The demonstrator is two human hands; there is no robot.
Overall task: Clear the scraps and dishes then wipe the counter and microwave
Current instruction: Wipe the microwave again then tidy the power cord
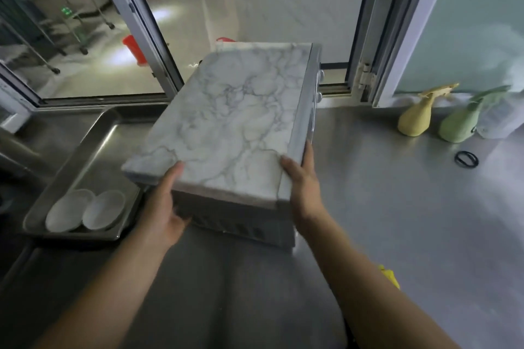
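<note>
Single wide-angle view from head height, angled forward and down over the grey stainless-steel counter (397, 207). Close enough for both forearms to fill the lower frame, reaching to the sliding glass windows (85, 37) behind. Edges bowed by the lens.

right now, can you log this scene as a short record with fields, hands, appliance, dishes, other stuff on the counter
left hand: left hand grips the near left corner of the microwave
right hand: right hand grips its near right corner
microwave: marble-patterned top, on the steel counter, knobs facing right
dishes: two white dishes in a metal tray on the left
other: yellow spray bottle, green spray bottle, black ring, yellow cloth
</note>
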